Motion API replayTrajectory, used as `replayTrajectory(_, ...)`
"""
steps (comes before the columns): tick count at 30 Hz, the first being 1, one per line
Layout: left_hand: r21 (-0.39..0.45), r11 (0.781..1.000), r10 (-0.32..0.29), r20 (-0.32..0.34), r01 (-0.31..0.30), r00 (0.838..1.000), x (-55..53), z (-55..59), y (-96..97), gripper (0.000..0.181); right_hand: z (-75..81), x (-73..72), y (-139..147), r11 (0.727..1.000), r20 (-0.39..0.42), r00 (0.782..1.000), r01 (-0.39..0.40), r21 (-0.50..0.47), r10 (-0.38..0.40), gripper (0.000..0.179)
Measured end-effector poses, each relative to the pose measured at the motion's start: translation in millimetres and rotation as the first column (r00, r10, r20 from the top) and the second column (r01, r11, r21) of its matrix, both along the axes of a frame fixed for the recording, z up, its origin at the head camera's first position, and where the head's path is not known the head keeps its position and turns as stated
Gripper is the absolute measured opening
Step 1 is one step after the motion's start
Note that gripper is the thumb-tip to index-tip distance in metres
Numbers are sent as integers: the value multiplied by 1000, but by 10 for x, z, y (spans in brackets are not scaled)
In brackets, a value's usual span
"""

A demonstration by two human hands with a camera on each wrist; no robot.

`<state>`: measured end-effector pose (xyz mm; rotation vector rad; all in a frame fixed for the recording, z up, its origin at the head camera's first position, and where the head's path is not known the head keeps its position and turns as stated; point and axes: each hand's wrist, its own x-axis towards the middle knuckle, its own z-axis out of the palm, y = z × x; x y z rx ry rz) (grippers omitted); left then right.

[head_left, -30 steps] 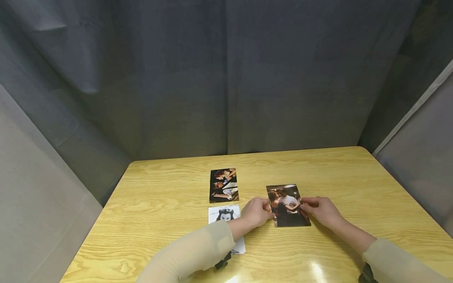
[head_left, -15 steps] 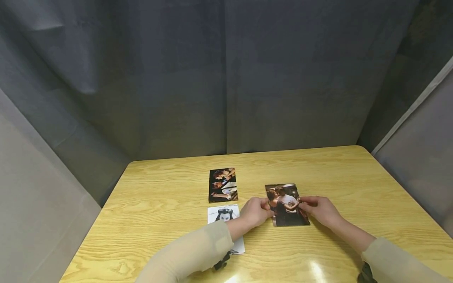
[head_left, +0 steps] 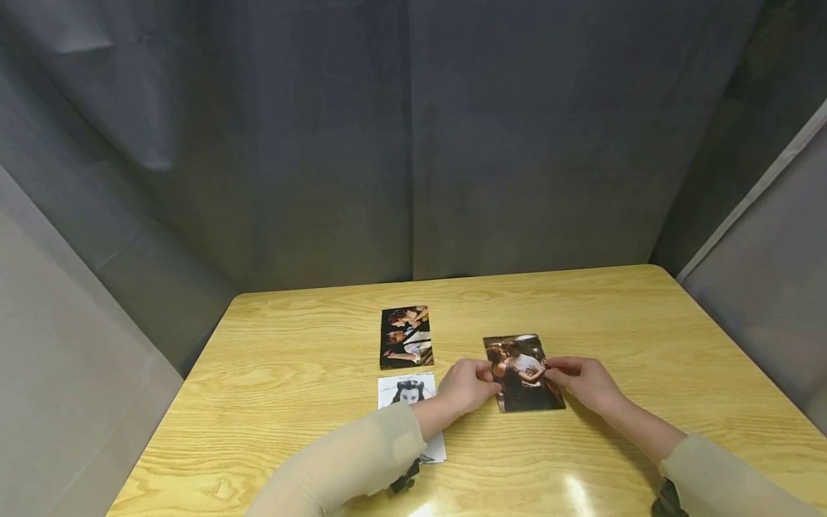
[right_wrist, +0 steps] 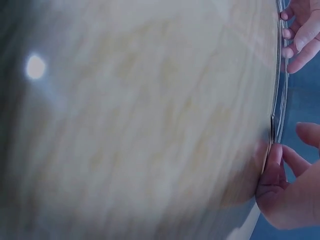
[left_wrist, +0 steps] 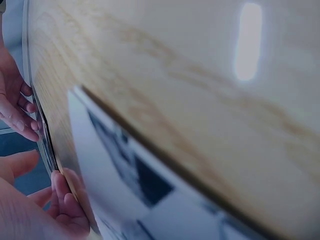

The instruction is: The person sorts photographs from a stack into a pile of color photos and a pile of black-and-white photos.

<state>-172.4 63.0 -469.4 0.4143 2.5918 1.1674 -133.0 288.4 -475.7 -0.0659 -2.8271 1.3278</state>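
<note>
A colour photo of a couple lies low at the table, right of centre. My left hand holds its left edge, and my right hand holds its right edge, fingers bent at the sides. In the left wrist view the fingers of my left hand sit down at the photo's edge, the thumb raised apart from them. The right wrist view has my right hand in much the same pose. Under my left forearm lies a black-and-white portrait print, partly hidden by the sleeve.
Beyond the portrait print lies another photo, dark, of two people. All rest on a wood-grain table. A dark curtain hangs behind its far edge, with grey panels at the sides.
Both hands stay at the photo's edges, almost still. The whole head view shifts very slightly; nothing is picked up or let go.
</note>
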Motion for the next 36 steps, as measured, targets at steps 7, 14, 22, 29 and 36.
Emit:
replayTrajectory(7, -13, 999, -40, -29, 39, 999, -18, -35, -45, 42, 1, 9, 44, 995, -28, 999, -34, 96, 37, 35)
replayTrajectory(14, -29, 998, -56, -5, 56, 998, 5, 9, -61, 46, -12, 24, 49, 992, -33, 998, -58, 109, 62, 36)
replayTrajectory(22, -7, 999, -54, 8, 54, 999, 16, 10, -52, 45, -16, 32, 37, 993, -48, 997, -47, 105, 52, 36)
replayTrajectory(29, 46, 999, -11, 15, 10, 1000, 18, -9, -23, 36, -26, 24, 35, 999, -30, 999, -31, 20, 31, 37)
replayTrajectory(36, 38, 999, 27, 3, -27, 1000, 36, -13, 13, 40, -21, 2, 24, 998, 17, 1000, 27, -56, -26, 39)
